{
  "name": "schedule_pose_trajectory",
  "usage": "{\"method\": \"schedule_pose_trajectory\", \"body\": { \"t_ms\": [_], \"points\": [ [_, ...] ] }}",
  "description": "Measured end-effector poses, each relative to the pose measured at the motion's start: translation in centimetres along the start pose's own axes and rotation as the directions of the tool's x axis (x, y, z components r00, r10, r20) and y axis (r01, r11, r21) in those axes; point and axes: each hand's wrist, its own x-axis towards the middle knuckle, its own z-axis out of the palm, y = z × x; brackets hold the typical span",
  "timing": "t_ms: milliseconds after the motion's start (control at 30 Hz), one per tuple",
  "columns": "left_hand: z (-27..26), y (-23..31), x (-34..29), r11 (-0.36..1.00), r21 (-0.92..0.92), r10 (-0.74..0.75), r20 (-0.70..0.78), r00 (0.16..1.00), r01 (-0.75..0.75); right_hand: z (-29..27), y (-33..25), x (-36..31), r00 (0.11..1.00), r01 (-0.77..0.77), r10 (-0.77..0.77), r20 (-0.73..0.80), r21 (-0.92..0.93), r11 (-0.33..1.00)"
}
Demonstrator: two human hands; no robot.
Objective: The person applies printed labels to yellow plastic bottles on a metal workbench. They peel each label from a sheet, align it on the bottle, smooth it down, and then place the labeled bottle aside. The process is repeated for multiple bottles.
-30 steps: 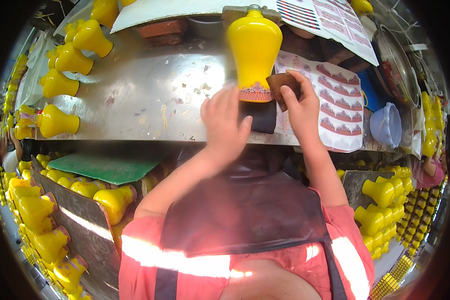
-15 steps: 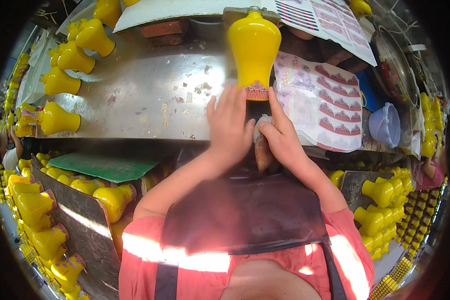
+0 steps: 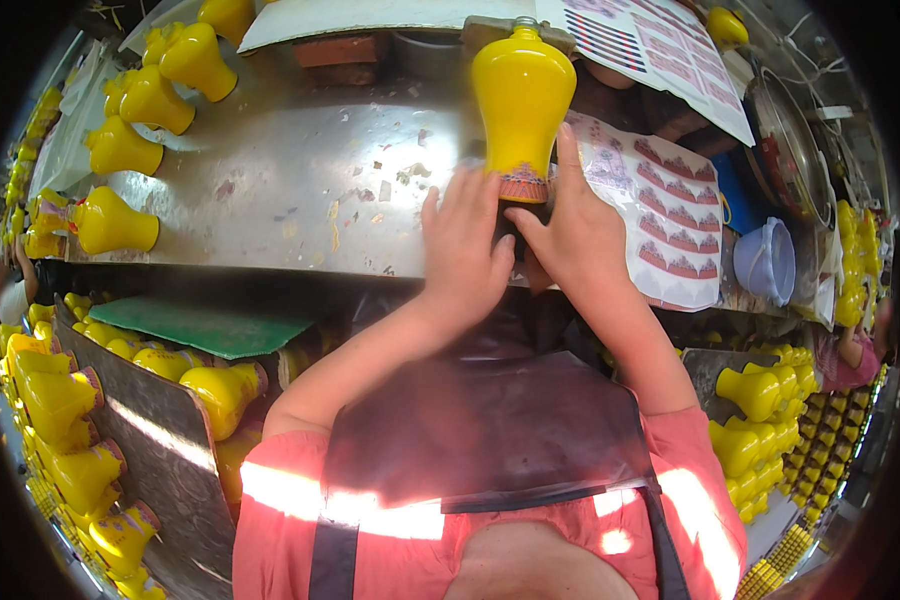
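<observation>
A glossy yellow vase-shaped bottle (image 3: pixel 523 95) lies in front of me. Its narrow neck points away and sits at a dark holder (image 3: pixel 477 32). Round the base end nearest me runs a red and blue patterned band (image 3: pixel 523 186). My left hand (image 3: pixel 460 240) is beside the band on the left, fingers stretched out and the tips at the bottle's edge. On the other side my right hand (image 3: pixel 585 230) has its fingers extended along the bottle and its thumb spread below the base. A brown piece (image 3: pixel 538 272) shows only partly between my hands.
A printed sheet of curved red patterns (image 3: pixel 675 292) lies right of the bottle, near a lilac bucket (image 3: pixel 767 262). Several yellow bottles (image 3: pixel 118 220) line the left of the metal worktop (image 3: pixel 270 220). A green board (image 3: pixel 205 325) and more bottles are below.
My right hand has moved up along the bottle's right side and its thumb has spread away. The brown piece beneath it is now mostly hidden. My left hand stays near the base.
</observation>
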Motion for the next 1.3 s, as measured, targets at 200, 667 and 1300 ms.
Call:
{"method": "schedule_pose_trajectory", "body": {
  "t_ms": [200, 667, 1300],
  "points": [
    [0.3, -0.4, -0.1, 1.0, -0.016, -0.015, 0.017, 1.0, 0.016, 0.7, -0.8, 1.7, 0.999, 0.045, -0.043, 0.02, -0.126, 0.991],
    [-0.1, -0.3, 0.9, 0.952, -0.256, -0.166, 0.039, 0.985, 0.17, -0.3, -0.2, 2.0, 0.981, -0.123, 0.099, 0.167, 0.138, 0.983],
    [-2.2, -0.5, 5.2, 0.984, 0.069, -0.171, 0.094, 0.981, 0.165, -3.1, 0.3, 2.6, 0.977, -0.013, -0.007, 0.211, 0.094, 0.995]
  ]
}}
